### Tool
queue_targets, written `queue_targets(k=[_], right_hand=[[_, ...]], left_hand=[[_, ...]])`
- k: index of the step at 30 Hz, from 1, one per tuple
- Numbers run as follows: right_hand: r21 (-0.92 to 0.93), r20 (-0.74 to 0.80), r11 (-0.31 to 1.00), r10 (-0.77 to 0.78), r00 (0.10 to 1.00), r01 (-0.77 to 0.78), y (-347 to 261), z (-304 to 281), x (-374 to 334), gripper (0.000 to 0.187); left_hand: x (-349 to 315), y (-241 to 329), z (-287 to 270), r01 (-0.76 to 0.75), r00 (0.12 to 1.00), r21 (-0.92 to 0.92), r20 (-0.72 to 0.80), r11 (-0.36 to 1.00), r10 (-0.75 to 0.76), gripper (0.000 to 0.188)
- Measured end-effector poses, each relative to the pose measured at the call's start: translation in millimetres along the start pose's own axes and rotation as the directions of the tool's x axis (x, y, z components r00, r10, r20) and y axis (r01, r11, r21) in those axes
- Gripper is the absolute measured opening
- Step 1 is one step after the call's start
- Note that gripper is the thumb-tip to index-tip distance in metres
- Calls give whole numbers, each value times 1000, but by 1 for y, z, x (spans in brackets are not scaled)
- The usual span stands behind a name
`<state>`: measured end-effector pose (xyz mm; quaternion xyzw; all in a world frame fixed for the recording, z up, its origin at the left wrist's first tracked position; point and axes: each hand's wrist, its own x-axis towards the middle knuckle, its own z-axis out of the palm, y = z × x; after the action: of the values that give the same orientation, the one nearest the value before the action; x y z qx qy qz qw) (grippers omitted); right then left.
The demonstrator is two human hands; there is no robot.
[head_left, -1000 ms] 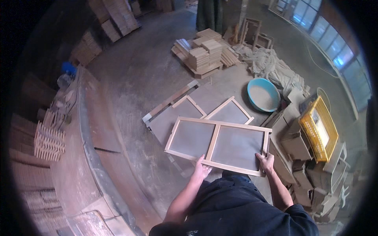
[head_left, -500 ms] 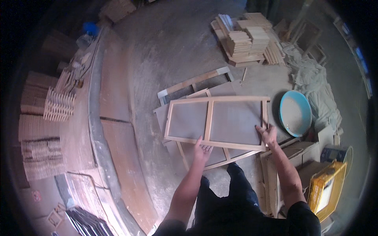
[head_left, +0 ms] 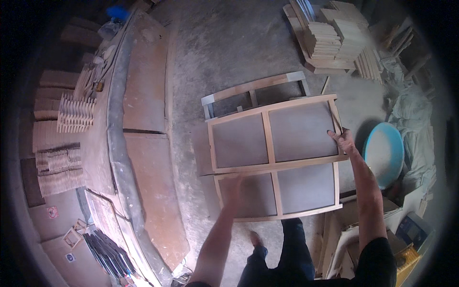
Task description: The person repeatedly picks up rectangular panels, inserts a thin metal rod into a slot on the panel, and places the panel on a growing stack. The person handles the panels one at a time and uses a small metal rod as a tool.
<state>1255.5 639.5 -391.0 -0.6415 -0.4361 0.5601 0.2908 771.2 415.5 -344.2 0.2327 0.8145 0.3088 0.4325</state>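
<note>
I hold a light wooden frame (head_left: 269,137) with two grey mesh panels over the concrete floor. My right hand (head_left: 342,140) grips its right rail, next to a thin diagonal strip at that corner. My left hand (head_left: 234,185) is blurred just under the frame's lower left rail; whether it still grips is unclear. A second two-panel frame (head_left: 306,189) lies below the held one, partly covered by it. A third frame (head_left: 252,87) with grey end caps lies beyond, on the floor.
A long curved workbench (head_left: 143,158) with brown boards runs down the left, with stacks of slatted wooden pieces (head_left: 75,114) beside it. A pallet of stacked wood blocks (head_left: 334,40) sits at the top right. At the right are a blue tub (head_left: 385,153) and cardboard boxes (head_left: 411,229).
The view has swung further over the frames and bench. The held frame now lies over two frames on the floor. My left hand has dropped below its lower rail.
</note>
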Motion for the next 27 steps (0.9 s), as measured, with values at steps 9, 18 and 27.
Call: queue_targets(k=[9,18,27], right_hand=[[-101,-11,994,-49,999,48,51,-8,65,42],[-143,57,982,-119,991,126,50,18,40,41],[-416,-17,909,-45,999,34,50,5,32,62]], left_hand=[[161,-78,-140,126,954,694,-281,709,105,129],[185,-93,-141,6,989,320,-144,948,42,81],[174,-88,-130,-30,962,564,-208,826,177,101]])
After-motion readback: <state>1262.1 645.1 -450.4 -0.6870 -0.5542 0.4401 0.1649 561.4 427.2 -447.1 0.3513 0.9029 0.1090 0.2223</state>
